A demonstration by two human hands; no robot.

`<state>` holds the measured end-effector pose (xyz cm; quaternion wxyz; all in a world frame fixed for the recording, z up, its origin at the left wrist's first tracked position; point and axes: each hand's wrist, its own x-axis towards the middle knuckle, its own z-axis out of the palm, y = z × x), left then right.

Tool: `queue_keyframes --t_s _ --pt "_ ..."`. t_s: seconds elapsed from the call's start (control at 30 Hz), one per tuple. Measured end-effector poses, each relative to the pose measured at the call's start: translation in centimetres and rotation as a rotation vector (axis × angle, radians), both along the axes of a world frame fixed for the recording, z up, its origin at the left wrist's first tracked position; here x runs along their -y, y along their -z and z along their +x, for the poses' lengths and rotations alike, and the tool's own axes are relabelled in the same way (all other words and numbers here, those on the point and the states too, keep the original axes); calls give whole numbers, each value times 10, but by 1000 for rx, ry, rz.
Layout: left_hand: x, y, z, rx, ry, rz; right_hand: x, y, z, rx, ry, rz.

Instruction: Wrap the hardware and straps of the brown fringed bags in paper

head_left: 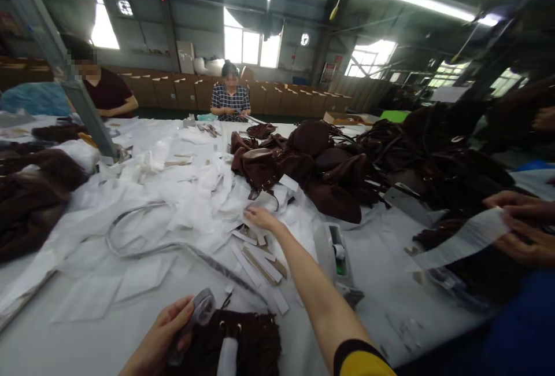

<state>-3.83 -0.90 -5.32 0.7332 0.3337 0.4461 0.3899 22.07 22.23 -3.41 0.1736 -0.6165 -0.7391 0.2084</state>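
Note:
My left hand, at the bottom, is closed around a grey looped strap that looks wrapped in clear film. Beside it lies a dark brown bag with brass eyelets and a white-wrapped piece on top. My right hand reaches forward over the table, fingers pinched at a thin white wrapping sheet; blur softens the fingertips. Below that hand lie several white and tan card strips. A long film-wrapped strap curves across the table to the left.
Brown bags are heaped ahead; more brown material lies left. A tape dispenser stands right of my arm. At right, a co-worker's hands hold a white strip. A metal post rises at left. Two people sit across the table.

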Motion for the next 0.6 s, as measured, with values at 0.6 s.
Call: queue_keyframes --t_s 0.6 --pt "2 -1 2 19 -60 75 139 53 -42 236 2 17"
